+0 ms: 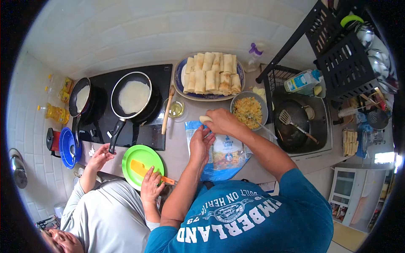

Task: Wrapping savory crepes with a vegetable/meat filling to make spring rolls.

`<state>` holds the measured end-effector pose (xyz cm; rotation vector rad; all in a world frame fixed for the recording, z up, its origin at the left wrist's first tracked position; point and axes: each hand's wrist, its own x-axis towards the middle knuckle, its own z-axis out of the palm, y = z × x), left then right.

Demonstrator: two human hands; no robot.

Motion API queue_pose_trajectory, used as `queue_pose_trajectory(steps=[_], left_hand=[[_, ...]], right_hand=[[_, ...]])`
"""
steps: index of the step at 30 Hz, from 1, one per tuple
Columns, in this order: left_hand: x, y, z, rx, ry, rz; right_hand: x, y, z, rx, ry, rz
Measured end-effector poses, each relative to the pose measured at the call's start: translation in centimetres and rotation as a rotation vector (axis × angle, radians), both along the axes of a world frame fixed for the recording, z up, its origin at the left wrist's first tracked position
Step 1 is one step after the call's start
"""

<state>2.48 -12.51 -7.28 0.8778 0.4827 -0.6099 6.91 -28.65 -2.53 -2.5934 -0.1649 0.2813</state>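
Observation:
My right hand (220, 121) pinches a small pale piece of food (206, 119), possibly a rolled wrapper, above a blue and white plastic packet (226, 155) that bears printing. Close below it is my left hand (201, 142), fingers bent upward beside the right fingertips; whether they also grip the piece is hidden. To the right of my hands stands a grey bowl (265, 107) of chopped yellow-orange filling (246, 109) with a metal spoon (261, 124) in it. Behind, pale filled rolls (210, 74) are stacked on a blue-rimmed oval platter (179, 90).
At left, a co-worker's hand (101, 156) is by a frying pan's handle (117, 136); the other hand (152, 183) touches an orange spatula (139, 167) on a green plate (128, 155). Two pans with pale wrappers (134, 96) sit on a black hob (104, 123). A sink (322, 123) lies right.

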Motion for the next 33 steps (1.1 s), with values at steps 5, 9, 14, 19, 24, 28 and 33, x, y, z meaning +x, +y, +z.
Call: queue_pose_trajectory(steps=[5, 9, 14, 19, 24, 28, 33], left_hand=[[-0.4, 1.2, -1.0, -0.023, -0.092, -0.098], [-1.1, 0.8, 2.1, -0.023, -0.113, -0.132], [0.4, -2.0, 7.3, 0.067, -0.241, -0.227], [6.5, -6.0, 9.5, 0.034, -0.282, -0.214], [12.3, -10.2, 9.5, 0.311, -0.487, -0.248], [15.5, -11.8, 5.6, 0.707, -0.762, -0.265], [14.8, -12.3, 5.5, 1.126, -1.070, -0.199]], right_hand=[[-3.9, 1.3, 1.5, 0.152, 0.020, -0.037], [-5.4, -0.3, 3.3, 0.285, -0.135, -0.112], [-3.0, -4.4, 3.5, 0.917, 0.455, -0.313], [2.6, -9.5, 4.0, 0.989, 0.422, -0.271], [9.2, -12.1, 5.6, 0.995, 0.398, -0.335], [13.2, -12.9, 3.4, 0.875, 0.296, -0.334], [15.0, -13.8, 1.0, 0.601, 0.213, -0.288]])
